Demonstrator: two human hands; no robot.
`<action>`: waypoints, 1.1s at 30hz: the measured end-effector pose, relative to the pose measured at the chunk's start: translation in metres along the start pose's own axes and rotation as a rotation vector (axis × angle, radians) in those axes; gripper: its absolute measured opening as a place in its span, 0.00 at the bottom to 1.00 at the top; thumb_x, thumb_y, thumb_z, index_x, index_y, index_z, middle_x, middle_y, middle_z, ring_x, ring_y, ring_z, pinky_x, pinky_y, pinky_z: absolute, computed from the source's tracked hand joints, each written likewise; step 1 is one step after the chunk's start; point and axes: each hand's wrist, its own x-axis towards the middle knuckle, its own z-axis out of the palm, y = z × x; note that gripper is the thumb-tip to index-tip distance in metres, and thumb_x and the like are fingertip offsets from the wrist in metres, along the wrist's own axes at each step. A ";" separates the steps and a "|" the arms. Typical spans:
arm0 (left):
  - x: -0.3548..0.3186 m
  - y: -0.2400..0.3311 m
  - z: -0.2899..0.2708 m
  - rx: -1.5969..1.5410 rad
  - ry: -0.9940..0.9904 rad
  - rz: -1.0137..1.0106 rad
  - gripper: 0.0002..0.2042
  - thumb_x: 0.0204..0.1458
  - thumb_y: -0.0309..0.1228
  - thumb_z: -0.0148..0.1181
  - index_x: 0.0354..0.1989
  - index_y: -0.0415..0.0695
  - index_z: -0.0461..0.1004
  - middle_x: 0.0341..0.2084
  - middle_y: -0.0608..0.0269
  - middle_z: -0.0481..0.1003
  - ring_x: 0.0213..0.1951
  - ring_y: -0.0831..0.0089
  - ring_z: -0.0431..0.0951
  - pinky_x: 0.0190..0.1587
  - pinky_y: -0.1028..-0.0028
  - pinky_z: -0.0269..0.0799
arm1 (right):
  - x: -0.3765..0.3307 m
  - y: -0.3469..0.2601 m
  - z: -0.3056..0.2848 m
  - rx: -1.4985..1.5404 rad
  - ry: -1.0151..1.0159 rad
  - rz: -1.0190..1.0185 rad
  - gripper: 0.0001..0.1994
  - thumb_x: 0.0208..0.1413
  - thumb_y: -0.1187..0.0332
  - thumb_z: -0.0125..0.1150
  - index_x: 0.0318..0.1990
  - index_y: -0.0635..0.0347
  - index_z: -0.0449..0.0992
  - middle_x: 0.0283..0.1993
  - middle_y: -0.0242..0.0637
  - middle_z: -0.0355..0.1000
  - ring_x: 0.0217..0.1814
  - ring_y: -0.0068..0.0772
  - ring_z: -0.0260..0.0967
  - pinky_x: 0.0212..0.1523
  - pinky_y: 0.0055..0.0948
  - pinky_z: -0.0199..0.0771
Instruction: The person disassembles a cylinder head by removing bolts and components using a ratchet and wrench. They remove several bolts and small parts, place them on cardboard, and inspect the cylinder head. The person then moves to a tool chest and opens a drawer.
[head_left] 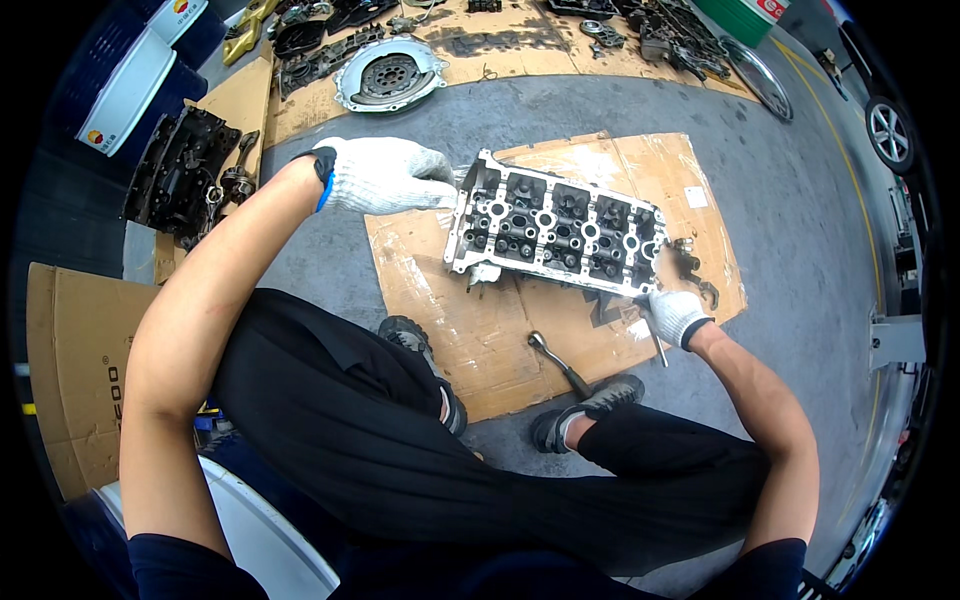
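Observation:
An aluminium cylinder head (555, 225) lies on a sheet of brown cardboard (450, 300) on the grey floor. My left hand (385, 175), in a white knit glove, rests against the head's left end. At the head's near right corner my right hand (675, 315), gloved too, is closed on a thin metal tool (658, 345) whose shaft points down toward me. A ratchet wrench (558, 362) lies loose on the cardboard near my shoes.
A round clutch plate (388, 75) and several dark engine parts (185, 170) lie on cardboard beyond and to the left. More parts (670, 35) line the far edge. A car wheel (888, 130) is at right; my shoes (585, 408) sit near the cardboard.

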 end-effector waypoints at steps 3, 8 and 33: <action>-0.001 -0.001 0.000 -0.005 -0.001 0.007 0.27 0.63 0.54 0.52 0.59 0.44 0.74 0.53 0.50 0.78 0.56 0.56 0.76 0.60 0.62 0.69 | 0.000 -0.002 -0.003 -0.010 -0.008 0.007 0.18 0.65 0.54 0.51 0.44 0.60 0.79 0.33 0.53 0.79 0.35 0.54 0.80 0.37 0.51 0.78; 0.001 -0.002 0.002 0.019 0.010 0.003 0.27 0.64 0.53 0.52 0.58 0.43 0.73 0.53 0.50 0.78 0.56 0.56 0.76 0.60 0.62 0.68 | -0.002 -0.008 -0.010 0.002 -0.018 0.007 0.19 0.65 0.54 0.51 0.43 0.61 0.79 0.33 0.53 0.79 0.35 0.54 0.80 0.37 0.51 0.78; 0.005 -0.002 0.002 -0.077 -0.005 0.031 0.25 0.65 0.49 0.54 0.56 0.37 0.74 0.45 0.53 0.79 0.48 0.65 0.78 0.54 0.66 0.72 | -0.001 0.001 0.000 -0.007 -0.012 0.002 0.14 0.61 0.62 0.53 0.41 0.65 0.78 0.35 0.54 0.80 0.35 0.54 0.81 0.33 0.49 0.79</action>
